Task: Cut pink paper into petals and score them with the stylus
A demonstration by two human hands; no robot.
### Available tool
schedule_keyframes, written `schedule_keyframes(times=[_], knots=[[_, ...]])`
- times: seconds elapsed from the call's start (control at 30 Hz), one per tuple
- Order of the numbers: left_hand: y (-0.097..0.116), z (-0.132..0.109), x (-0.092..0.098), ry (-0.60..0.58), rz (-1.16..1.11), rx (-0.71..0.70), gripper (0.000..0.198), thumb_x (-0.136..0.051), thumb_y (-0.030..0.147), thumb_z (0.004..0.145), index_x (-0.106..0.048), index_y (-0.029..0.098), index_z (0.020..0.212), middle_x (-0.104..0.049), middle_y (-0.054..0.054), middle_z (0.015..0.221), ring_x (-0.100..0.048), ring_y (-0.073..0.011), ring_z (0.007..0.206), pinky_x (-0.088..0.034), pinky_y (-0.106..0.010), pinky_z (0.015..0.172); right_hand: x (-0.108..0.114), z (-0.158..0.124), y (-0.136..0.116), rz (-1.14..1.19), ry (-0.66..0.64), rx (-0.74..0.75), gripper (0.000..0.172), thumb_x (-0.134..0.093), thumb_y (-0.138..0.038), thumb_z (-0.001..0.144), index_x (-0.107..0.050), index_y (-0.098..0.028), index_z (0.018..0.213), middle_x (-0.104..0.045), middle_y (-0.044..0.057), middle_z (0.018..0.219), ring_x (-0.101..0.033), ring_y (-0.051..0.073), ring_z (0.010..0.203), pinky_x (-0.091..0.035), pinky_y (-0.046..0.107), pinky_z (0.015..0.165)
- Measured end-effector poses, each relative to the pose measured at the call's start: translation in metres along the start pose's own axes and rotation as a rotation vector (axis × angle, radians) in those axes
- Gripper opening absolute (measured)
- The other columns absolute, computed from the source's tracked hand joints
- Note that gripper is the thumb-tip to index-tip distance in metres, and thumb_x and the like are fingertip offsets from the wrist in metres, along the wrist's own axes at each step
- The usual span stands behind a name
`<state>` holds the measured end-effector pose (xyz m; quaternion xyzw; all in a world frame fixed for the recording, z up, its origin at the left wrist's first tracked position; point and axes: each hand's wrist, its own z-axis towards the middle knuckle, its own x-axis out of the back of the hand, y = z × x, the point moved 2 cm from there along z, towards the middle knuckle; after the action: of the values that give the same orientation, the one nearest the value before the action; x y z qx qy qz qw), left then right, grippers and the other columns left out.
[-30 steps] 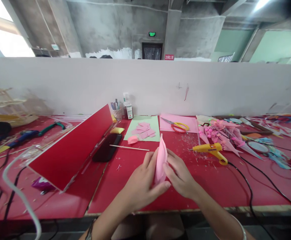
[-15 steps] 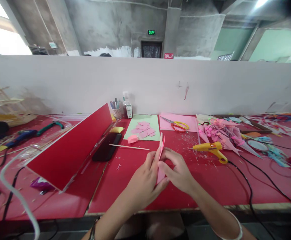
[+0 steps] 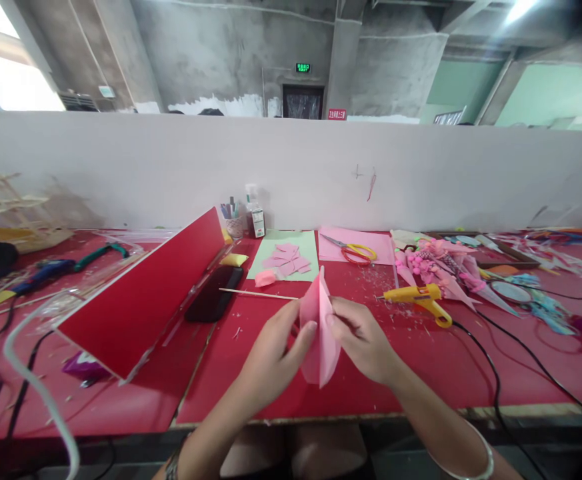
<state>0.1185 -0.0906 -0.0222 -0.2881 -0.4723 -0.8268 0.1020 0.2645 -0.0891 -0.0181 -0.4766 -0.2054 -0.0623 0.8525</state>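
Note:
A folded pink paper piece [image 3: 319, 333] stands upright between both hands, above the red table [image 3: 421, 373]. My left hand [image 3: 275, 353] pinches its left face with thumb and fingers. My right hand [image 3: 361, 337] grips its right edge, fingers closed on it. Behind the hands lie a thin wooden stick [image 3: 258, 293], a small pink lump [image 3: 265, 278] and cut pink petals [image 3: 287, 260] on a light green sheet [image 3: 305, 243].
A yellow glue gun [image 3: 418, 297] with a black cord lies to the right, near pink paper cones [image 3: 441, 267]. Scissors [image 3: 353, 250] rest on a pink sheet. A tilted red board [image 3: 145, 300], a black phone [image 3: 215, 293] and cables [image 3: 1, 360] sit left. A white partition closes the back.
The pink paper has opened from a narrow edge-on fold into a wider, flatter shape. Both hands have shifted slightly apart and lower on it.

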Motion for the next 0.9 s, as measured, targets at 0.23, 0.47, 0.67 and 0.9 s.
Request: schedule_keyframes(times=[0.23,0.47,0.67,0.9], knots=[[-0.014,0.009,0.027,0.104,0.047,0.111,0.048,-0.039,0.029,0.087,-0.023,0.021,0.132,-0.048,0.005,0.063,-0.047,-0.011,0.054,-0.038,-0.022,0.054,0.035,0.007,0.008,0.028,0.006,-0.171,0.03,-0.038,-0.034,0.084,-0.037,-0.018,0.059,-0.034,-0.003,0.057,-0.033,0.009,0.053,-0.028,0.021,0.048],[-0.055,0.0,-0.013,-0.262,0.568,0.137,0.041,-0.037,0.024,0.084,-0.036,0.02,0.125,-0.062,-0.007,0.09,-0.059,-0.0197,0.076,-0.044,-0.026,0.059,0.034,0.009,0.085,-0.246,-0.269,-0.374,0.032,-0.036,-0.038,0.081,-0.043,-0.016,0.059,-0.039,-0.004,0.055,-0.039,0.01,0.054,-0.029,0.021,0.049],[-0.062,-0.003,-0.04,-0.295,0.739,0.037,0.036,-0.041,0.013,0.077,-0.049,0.017,0.112,-0.049,-0.011,0.115,-0.047,-0.0245,0.103,-0.043,-0.034,0.078,0.029,0.001,0.104,-0.353,-0.309,-0.395,0.027,-0.04,-0.03,0.079,-0.053,-0.014,0.062,-0.054,0.001,0.061,-0.05,0.014,0.061,-0.032,0.022,0.053],[-0.069,0.003,-0.054,-0.314,0.841,-0.045,0.039,-0.038,0.017,0.082,-0.042,0.015,0.121,-0.05,-0.01,0.107,-0.046,-0.0227,0.098,-0.041,-0.036,0.08,0.028,-0.009,0.101,-0.478,-0.307,-0.394,0.027,-0.042,-0.027,0.08,-0.056,-0.014,0.062,-0.06,0.004,0.064,-0.053,0.015,0.062,-0.03,0.023,0.053]])
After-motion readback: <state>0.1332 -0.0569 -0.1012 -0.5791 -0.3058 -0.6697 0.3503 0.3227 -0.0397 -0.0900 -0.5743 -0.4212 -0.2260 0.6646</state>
